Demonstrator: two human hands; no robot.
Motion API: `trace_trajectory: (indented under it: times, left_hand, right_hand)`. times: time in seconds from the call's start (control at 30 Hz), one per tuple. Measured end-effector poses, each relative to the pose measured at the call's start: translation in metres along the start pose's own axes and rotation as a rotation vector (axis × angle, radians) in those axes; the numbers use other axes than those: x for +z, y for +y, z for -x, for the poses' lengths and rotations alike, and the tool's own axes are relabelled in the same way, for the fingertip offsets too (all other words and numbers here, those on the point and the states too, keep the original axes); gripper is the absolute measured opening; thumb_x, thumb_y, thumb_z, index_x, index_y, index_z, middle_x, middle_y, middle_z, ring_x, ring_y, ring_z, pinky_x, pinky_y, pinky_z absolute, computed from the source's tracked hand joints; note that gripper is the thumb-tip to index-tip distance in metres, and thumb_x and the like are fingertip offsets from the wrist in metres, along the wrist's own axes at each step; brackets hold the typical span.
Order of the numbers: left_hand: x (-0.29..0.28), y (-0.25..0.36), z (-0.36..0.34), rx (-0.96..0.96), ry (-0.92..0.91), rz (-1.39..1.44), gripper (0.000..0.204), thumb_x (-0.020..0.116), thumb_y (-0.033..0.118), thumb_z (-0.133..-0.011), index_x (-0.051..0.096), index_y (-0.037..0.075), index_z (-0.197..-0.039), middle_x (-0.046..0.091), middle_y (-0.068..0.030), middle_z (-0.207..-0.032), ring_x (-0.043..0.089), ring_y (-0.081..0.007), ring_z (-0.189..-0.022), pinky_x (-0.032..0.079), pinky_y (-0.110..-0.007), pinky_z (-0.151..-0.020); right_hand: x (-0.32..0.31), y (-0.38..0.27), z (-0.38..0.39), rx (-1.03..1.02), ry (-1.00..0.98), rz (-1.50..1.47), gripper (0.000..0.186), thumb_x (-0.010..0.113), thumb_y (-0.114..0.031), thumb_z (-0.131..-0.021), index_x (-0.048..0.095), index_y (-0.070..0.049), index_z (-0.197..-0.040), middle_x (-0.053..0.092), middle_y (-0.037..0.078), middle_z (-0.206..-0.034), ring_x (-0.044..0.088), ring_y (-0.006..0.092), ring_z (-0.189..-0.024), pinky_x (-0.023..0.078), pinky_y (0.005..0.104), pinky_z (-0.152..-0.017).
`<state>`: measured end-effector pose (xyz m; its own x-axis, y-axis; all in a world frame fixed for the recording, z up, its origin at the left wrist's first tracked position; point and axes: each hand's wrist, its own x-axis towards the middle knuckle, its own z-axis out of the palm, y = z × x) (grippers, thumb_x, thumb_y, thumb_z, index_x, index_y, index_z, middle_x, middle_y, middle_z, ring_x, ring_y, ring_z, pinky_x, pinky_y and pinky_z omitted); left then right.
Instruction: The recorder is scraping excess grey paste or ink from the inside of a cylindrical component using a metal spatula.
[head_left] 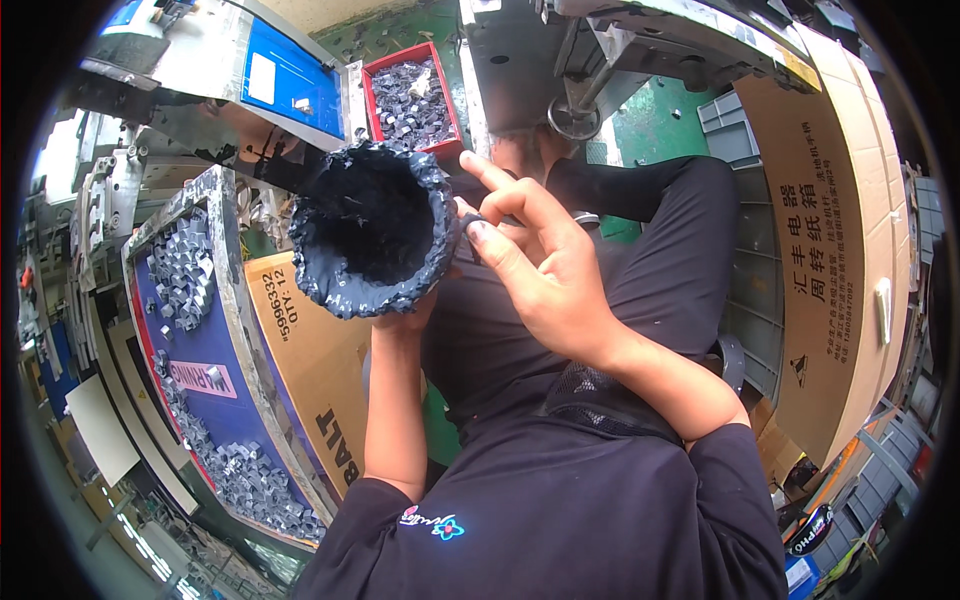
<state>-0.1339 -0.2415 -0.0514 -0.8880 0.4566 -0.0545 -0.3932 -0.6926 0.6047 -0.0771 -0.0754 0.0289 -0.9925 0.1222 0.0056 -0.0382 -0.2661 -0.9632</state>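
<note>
Behind the work I see a cluttered workshop with a green floor [650, 125], a tall cardboard box [790, 180] to the right, and a blue-purple surface [205, 345] strewn with blocky grey pieces [255, 480] to the left. The ragged black cup [432, 225] is raised above the lap, just this side of the red bin [440, 147]. The left hand [405, 312] is under it, mostly hidden, so I can't tell its grip. The right hand [535, 255] has its index finger stretched out and its thumb bent beside the cup's rim; whether it pinches anything, I can't tell. My worry: a loose left hold could let the cup tip, and rubbing could shed crumbs from that lumpy, torn-looking rim. Its hollow is round and dark; the grey pieces look hard-edged.
</note>
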Motion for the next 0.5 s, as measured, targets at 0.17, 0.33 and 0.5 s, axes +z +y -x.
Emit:
trace_trajectory:
  times: [0.17,0.33,0.5]
  left_hand:
    - [-0.002,0.004,0.0,-0.088,0.015,0.001,0.08,0.067,0.05,-0.084,0.04,0.003,-0.143,0.05,-0.0227,-0.139,0.051,-0.0351,-0.128,0.046,-0.046,-0.104]
    - [-0.01,0.004,0.001,-0.079,-0.031,0.023,0.085,0.068,0.052,-0.083,0.037,0.002,-0.145,0.05,-0.0248,-0.138,0.053,-0.0358,-0.126,0.056,-0.043,-0.089]
    - [-0.016,0.005,0.003,-0.088,-0.099,-0.111,0.077,0.057,0.047,-0.093,0.03,0.0,-0.147,0.047,-0.0245,-0.14,0.055,-0.0382,-0.122,0.062,-0.048,-0.08]
  right_hand:
    - [0.001,0.0,-0.001,0.026,0.046,-0.076,0.004,0.052,-0.001,-0.098,0.049,0.002,-0.099,0.042,0.025,-0.147,0.054,0.0183,-0.12,0.044,0.0347,-0.106]
    - [0.003,0.002,-0.002,0.022,0.068,-0.083,0.003,0.052,-0.001,-0.098,0.05,0.001,-0.099,0.044,0.023,-0.145,0.054,0.0185,-0.12,0.045,0.0339,-0.104]
    - [-0.006,0.0,-0.011,0.065,0.188,-0.19,0.006,0.047,-0.009,-0.102,0.049,-0.003,-0.101,0.055,0.02,-0.135,0.061,0.0208,-0.113,0.055,0.033,-0.089]
